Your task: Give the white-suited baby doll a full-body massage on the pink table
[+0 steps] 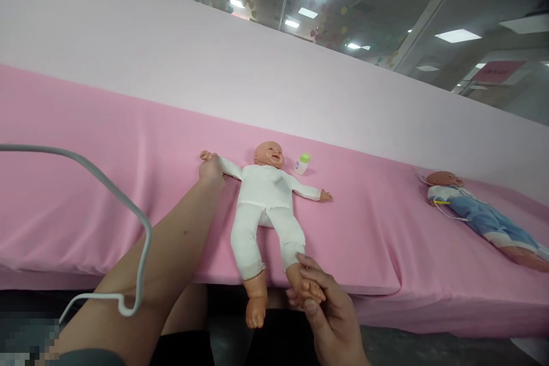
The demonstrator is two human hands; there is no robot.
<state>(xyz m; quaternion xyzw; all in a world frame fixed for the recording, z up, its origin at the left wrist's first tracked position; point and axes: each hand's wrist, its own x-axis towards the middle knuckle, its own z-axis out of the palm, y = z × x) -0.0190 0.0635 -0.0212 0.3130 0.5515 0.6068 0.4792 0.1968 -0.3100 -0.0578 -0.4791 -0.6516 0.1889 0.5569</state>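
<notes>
Head camera looks forward and down, close over a pink bed.

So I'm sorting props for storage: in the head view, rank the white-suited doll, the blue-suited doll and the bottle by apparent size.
1. White-suited doll, though it lies nearer the camera, so its lead is unsure.
2. Blue-suited doll.
3. Bottle, clearly smallest.

The doll is showing smooth, slightly glossy plastic skin and wearing a matt white knit cloth suit. The pink sheet is lying as soft matt cloth, faintly creased. The small bottle is looking like shiny plastic.
</notes>
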